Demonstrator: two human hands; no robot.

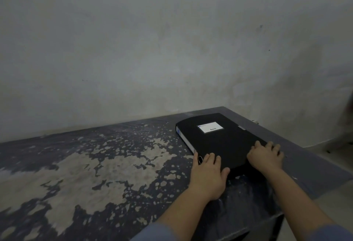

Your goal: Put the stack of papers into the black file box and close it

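Observation:
The black file box (219, 139) lies flat and closed on the right part of the table, a white label on its lid and a blue-white strip along its left spine. My left hand (207, 174) grips the box's near left corner, thumb on the near edge and fingers over the spine by a metal ring. Fingers spread, my right hand (265, 156) rests on the lid at the near right corner. No papers are visible.
The dark table (95, 164) has a worn top with large pale patches where the coating has peeled. A grey wall (152, 50) runs right behind it. The table's right edge (309, 156) drops to a pale floor.

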